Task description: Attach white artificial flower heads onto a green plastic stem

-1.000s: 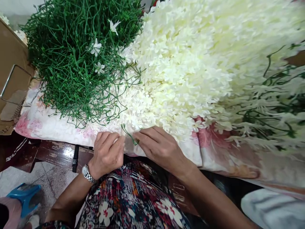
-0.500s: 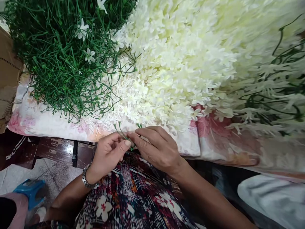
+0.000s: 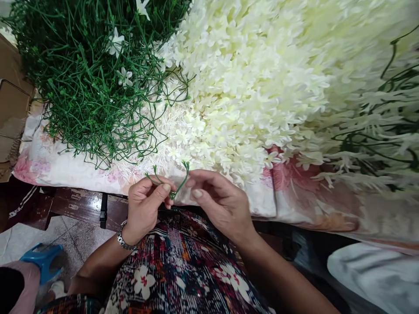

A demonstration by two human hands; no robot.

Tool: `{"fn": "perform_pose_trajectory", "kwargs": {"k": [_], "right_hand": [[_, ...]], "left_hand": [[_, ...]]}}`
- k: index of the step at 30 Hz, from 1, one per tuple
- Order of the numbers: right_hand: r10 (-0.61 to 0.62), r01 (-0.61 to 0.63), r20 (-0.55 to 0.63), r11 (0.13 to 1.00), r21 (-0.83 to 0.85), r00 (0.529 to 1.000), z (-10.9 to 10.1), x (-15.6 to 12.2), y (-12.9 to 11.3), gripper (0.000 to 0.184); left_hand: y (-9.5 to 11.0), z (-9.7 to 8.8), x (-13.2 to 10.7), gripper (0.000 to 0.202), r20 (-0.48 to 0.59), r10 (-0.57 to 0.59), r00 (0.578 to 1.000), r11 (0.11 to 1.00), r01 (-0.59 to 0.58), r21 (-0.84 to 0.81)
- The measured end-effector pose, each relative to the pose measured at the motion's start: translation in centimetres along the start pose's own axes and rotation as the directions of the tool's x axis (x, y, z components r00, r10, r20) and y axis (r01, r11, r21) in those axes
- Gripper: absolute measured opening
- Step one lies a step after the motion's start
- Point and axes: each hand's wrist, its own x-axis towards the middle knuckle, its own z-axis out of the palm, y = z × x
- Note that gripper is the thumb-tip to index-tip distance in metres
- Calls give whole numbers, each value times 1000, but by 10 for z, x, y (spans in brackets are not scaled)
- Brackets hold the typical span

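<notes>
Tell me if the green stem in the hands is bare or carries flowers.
Bare: the stem pinched in the left hand shows only green knobbed tips, no white flower on it.

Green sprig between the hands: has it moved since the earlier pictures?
Yes. Against the floral cloth edge, the green sprig now spreads leftward, above the left hand.
</notes>
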Motion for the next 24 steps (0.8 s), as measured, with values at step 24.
{"fn": "perform_pose_trajectory", "kwargs": {"k": [24], "right_hand": [[-225, 277, 260, 942, -189, 939, 15, 7, -8, 16]], "left_hand": [[1, 4, -4, 7, 57, 94, 994, 996, -94, -2]]}}
